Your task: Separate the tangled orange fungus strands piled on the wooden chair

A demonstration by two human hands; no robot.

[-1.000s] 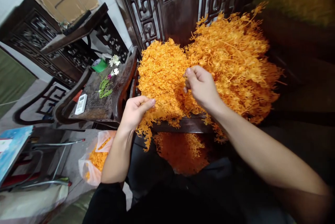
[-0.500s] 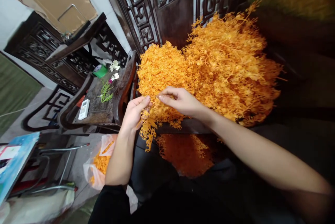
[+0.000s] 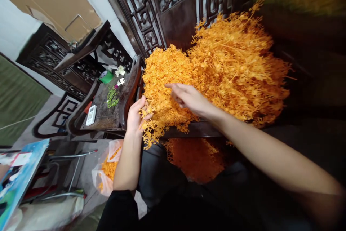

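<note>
My left hand (image 3: 135, 114) is closed round orange artificial flower sprigs (image 3: 152, 132), which look like moulded plastic and hang out over its fingers. Just right of it, my right hand (image 3: 186, 96) is over the left heap of loose orange flower pieces (image 3: 169, 65). Its index finger points out and the other fingers are loosely bent and apart, with nothing visible in them. A taller, bushier heap of orange sprigs (image 3: 235, 65) stands directly to the right. Both heaps rest on a dark wooden seat (image 3: 200, 130).
A carved wooden backrest (image 3: 180, 22) rises behind the heaps. Left is a wooden side table (image 3: 104, 112) with a white remote (image 3: 91, 115), green tape roll (image 3: 106, 76) and small flowers (image 3: 120, 70). Below stands a plastic bag (image 3: 97, 177) of orange pieces. A blue-topped table (image 3: 29, 166) edges in.
My right hand has moved up and away from my left, its index finger now stretched out. My left hand has turned slightly, still holding the sprigs. The view has shifted a little.
</note>
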